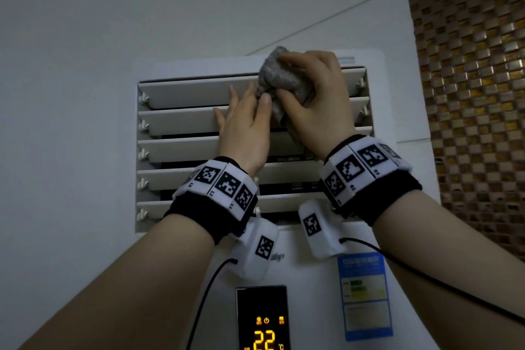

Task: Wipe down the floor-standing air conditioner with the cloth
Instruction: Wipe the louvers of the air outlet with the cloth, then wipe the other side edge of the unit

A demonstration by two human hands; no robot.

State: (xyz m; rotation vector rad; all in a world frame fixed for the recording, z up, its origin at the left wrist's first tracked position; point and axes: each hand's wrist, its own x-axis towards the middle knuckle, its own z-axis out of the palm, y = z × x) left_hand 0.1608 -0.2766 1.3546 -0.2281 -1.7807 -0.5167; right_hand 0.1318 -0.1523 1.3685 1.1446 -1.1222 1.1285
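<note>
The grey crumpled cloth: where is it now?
Head view, upper centre: the grey cloth is gripped by the right hand against the top slats of the white air conditioner, beside the left hand.

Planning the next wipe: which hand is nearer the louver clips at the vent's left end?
Left. The left hand lies flat on the upper louvers mid-vent, right of the clips; the right hand grips the grey cloth farther right.
</note>
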